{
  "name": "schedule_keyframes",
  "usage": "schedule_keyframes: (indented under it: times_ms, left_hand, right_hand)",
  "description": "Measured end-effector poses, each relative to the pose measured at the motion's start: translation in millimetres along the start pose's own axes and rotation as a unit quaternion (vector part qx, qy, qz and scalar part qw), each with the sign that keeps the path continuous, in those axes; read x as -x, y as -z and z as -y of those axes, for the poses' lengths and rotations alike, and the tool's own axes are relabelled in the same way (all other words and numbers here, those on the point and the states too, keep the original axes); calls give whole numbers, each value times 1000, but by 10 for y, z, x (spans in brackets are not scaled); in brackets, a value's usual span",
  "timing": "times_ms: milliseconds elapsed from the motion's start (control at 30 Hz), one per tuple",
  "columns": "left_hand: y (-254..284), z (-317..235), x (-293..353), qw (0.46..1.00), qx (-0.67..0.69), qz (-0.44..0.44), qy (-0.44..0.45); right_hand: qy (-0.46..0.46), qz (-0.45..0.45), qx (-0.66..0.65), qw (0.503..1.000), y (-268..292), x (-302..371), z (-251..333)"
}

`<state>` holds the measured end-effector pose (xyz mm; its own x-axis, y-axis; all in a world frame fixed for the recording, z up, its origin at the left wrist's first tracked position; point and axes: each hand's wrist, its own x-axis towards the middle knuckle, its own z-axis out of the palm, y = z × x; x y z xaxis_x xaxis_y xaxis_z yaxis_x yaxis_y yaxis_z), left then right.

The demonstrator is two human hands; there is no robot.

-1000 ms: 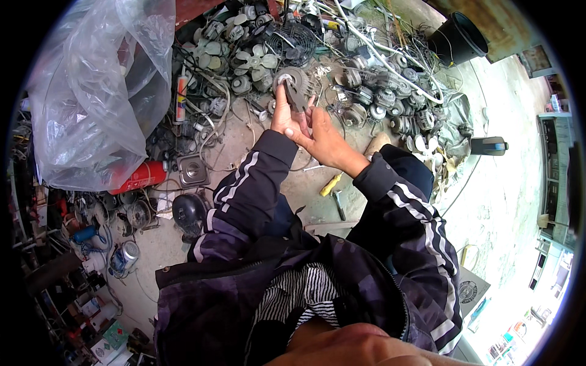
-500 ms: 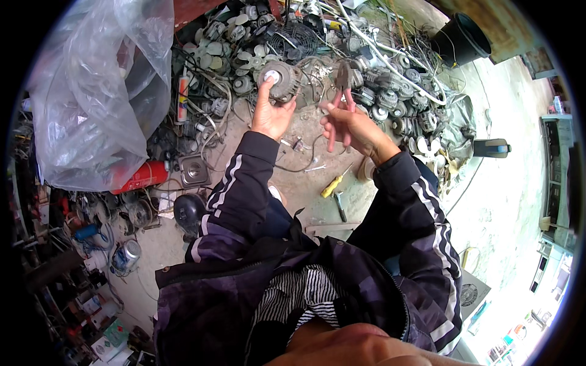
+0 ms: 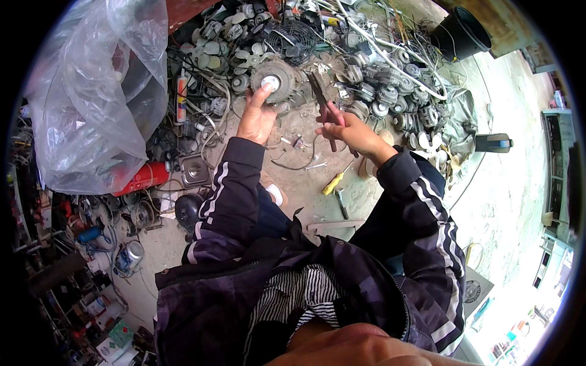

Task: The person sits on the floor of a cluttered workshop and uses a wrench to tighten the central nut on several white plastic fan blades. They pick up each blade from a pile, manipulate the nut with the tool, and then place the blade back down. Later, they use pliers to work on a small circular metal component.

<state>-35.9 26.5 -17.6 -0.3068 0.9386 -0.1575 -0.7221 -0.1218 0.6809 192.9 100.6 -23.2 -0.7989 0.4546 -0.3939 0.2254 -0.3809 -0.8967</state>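
My left hand [image 3: 256, 119] grips a round grey electric motor [image 3: 285, 82] with a white hub in its middle; the thumb lies against that hub. My right hand [image 3: 361, 135] is closed around the red handles of a pair of pliers [image 3: 318, 91]. The dark jaws point away from me, just right of the motor, and look slightly parted. Whether they touch the motor I cannot tell. On the floor below my hands lie a yellow-handled screwdriver [image 3: 333, 183], a dark-handled tool [image 3: 341, 205] and a small wrench [image 3: 316, 166].
Several old motors [image 3: 387, 96] and fan parts are heaped across the far side. A large clear plastic bag [image 3: 91, 97] stands at left above a red cylinder [image 3: 145, 177]. A black bucket [image 3: 461, 36] is at the far right, and a metal tray [image 3: 195, 169] lies left of my arm.
The motor has shifted slightly left and turned its hub side more toward me. The pliers have swung left, bringing their jaws nearer the motor.
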Motion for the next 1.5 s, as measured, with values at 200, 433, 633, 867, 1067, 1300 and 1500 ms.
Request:
schedule_keyframes:
  times_ms: [200, 433, 633, 867, 1067, 1300, 1500]
  left_hand:
    - [-26, 31, 42, 996, -82, 1, -44]
    - [-132, 60, 99, 993, -110, 8, -34]
    - [-176, 50, 144, 988, -153, 22, -27]
    - [-160, 42, 174, 980, -193, 14, -47]
    - [-105, 17, 133, 983, -179, 15, -37]
    - [-28, -23, 157, 979, -203, -1, 5]
    - [58, 66, 193, 969, -246, -2, -4]
  right_hand:
    - [26, -32, 83, 996, -29, -20, 39]
    - [54, -67, 162, 983, -19, -84, 8]
    - [122, -107, 224, 961, 1, -128, -103]
    - [82, -137, 339, 927, -86, -86, -11]
    - [45, -197, 360, 911, -172, -101, 12]
    - [156, -159, 390, 893, -132, -126, -199]
    - [21, -149, 440, 886, -160, -107, -191]
